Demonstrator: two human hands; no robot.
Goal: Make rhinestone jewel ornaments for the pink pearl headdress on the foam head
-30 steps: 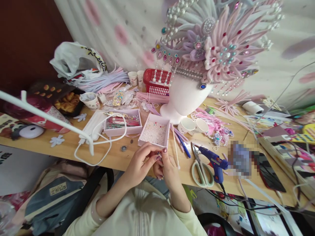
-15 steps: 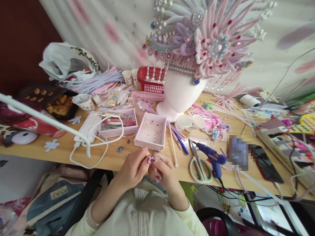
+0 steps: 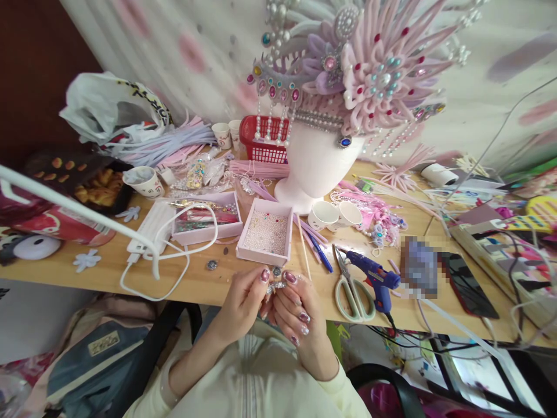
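Both my hands are close together at the table's front edge. My left hand (image 3: 244, 303) pinches one side of a small silvery rhinestone piece (image 3: 274, 287) between thumb and forefinger. On its other side my right hand (image 3: 302, 316) grips the same piece, with the fingers curled in. A small dark round gem (image 3: 277, 271) shows just above the fingertips; whether it is joined to the piece I cannot tell. Right beyond the hands stands a pink box of pearl beads (image 3: 266, 232). A similar round gem (image 3: 212, 265) lies on the table to the left.
To the right lie scissors (image 3: 353, 293), a blue glue gun (image 3: 375, 276), a blue pen (image 3: 321, 255) and a phone (image 3: 467, 284). A white foam head (image 3: 322, 159) wears a tall decorated headdress (image 3: 383, 75). A white cable (image 3: 187, 255) loops at left. Two paper cups (image 3: 324, 215) stand mid-table.
My hands have tilted and parted slightly, and the silvery piece and dark gem between the fingertips now show. The right fingers have turned more into view. The whole view has shifted slightly.
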